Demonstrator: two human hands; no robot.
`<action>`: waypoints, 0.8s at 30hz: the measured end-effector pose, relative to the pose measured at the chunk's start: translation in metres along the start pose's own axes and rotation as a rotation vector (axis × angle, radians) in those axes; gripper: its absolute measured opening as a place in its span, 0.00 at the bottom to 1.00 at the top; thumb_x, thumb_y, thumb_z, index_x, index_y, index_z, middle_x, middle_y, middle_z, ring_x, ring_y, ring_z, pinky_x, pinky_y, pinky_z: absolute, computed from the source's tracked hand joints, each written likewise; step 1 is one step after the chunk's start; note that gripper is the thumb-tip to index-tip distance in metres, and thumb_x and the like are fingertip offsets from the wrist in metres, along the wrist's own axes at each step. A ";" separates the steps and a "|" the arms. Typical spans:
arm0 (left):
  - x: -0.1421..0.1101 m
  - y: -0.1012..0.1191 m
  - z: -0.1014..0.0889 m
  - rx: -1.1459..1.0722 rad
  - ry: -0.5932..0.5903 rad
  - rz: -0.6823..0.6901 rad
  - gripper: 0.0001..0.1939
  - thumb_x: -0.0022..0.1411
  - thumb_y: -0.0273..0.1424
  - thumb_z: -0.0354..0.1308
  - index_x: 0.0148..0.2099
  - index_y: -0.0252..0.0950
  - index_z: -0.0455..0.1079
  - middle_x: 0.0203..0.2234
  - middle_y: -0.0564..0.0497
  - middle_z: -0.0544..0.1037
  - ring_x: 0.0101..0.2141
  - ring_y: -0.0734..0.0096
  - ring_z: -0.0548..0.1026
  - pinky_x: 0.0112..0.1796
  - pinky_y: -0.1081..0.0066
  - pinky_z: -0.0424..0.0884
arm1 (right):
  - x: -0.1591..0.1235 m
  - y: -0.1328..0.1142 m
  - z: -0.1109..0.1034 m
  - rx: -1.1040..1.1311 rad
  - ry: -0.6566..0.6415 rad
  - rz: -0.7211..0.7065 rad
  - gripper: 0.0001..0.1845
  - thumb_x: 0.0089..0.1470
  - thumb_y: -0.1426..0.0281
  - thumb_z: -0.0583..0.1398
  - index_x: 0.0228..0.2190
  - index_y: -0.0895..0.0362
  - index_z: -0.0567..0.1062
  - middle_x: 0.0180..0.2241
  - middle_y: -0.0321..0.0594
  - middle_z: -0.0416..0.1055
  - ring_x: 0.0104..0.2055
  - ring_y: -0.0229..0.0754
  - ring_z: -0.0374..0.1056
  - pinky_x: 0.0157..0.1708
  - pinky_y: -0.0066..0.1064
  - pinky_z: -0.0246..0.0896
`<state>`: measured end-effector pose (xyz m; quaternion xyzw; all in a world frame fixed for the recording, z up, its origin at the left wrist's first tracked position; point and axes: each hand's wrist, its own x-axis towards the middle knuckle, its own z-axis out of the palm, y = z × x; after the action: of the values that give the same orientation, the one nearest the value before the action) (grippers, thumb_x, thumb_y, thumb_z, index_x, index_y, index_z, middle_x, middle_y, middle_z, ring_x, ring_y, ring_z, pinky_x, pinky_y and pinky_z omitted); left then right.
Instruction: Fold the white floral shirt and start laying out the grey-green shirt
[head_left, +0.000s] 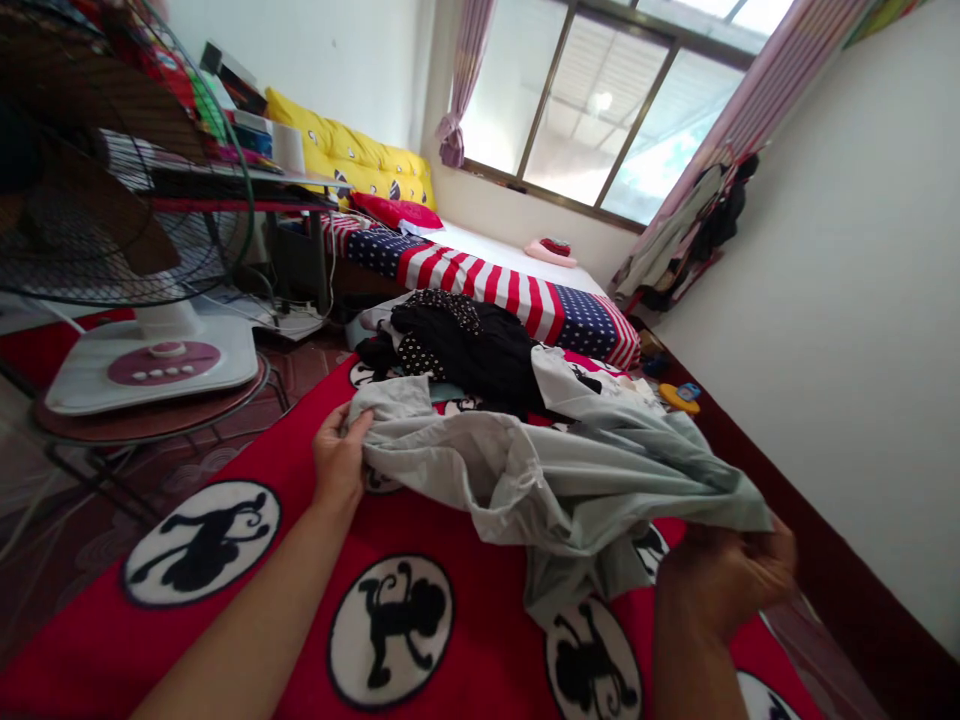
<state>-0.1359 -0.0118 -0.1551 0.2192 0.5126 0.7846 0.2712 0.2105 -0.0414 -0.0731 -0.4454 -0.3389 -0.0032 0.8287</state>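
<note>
A pale grey-green garment (540, 470) is stretched between my two hands above a red blanket (292, 590) with round monkey patches. My left hand (341, 455) pinches its left end near the collar-like edge. At the far right, my right hand (735, 575) grips the other end, its fingers partly hidden by the cloth and the hand itself. The middle of the garment sags in folds, and one part hangs down toward the blanket. Just behind it lies a heap of black clothes (472, 345), some with white dots, beside paler cloth.
A fan (157, 360) stands on a round stool at the left, near a cluttered desk (247, 185). Beyond the clothes is a bed (480, 285) with a flag-patterned cover. Clothes (690, 235) hang by the right wall. A yellow object (679, 398) sits at the right edge.
</note>
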 end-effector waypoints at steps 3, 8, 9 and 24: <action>0.011 -0.005 -0.010 -0.004 0.112 0.004 0.21 0.42 0.34 0.65 0.41 0.35 0.70 0.34 0.50 0.76 0.34 0.69 0.74 0.39 0.69 0.70 | 0.008 -0.001 -0.012 0.023 0.060 -0.057 0.12 0.40 0.78 0.64 0.32 0.57 0.74 0.30 0.33 0.68 0.35 0.42 0.68 0.44 0.40 0.64; 0.010 -0.008 -0.019 0.194 0.232 0.257 0.25 0.48 0.28 0.61 0.51 0.38 0.65 0.49 0.48 0.71 0.45 0.68 0.71 0.46 0.68 0.67 | -0.021 -0.004 -0.036 -0.190 0.031 -0.103 0.14 0.41 0.77 0.64 0.34 0.57 0.75 0.44 0.41 0.71 0.52 0.49 0.66 0.54 0.46 0.59; 0.008 -0.006 -0.018 0.235 0.214 0.303 0.24 0.51 0.28 0.60 0.52 0.39 0.65 0.49 0.47 0.71 0.46 0.67 0.71 0.47 0.68 0.67 | -0.029 -0.007 -0.038 -0.225 -0.017 -0.107 0.14 0.43 0.76 0.64 0.36 0.57 0.75 0.46 0.42 0.71 0.53 0.50 0.65 0.54 0.48 0.59; -0.019 -0.011 -0.004 1.051 -0.511 0.687 0.19 0.62 0.43 0.54 0.51 0.41 0.73 0.49 0.47 0.76 0.52 0.55 0.69 0.53 0.55 0.63 | -0.063 -0.011 -0.025 -0.859 -1.597 -0.072 0.07 0.52 0.69 0.57 0.26 0.56 0.74 0.25 0.37 0.72 0.29 0.42 0.67 0.31 0.31 0.57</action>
<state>-0.1220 -0.0231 -0.1684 0.6508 0.6472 0.3963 -0.0235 0.1730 -0.0856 -0.1095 -0.5748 -0.7961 0.1545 0.1090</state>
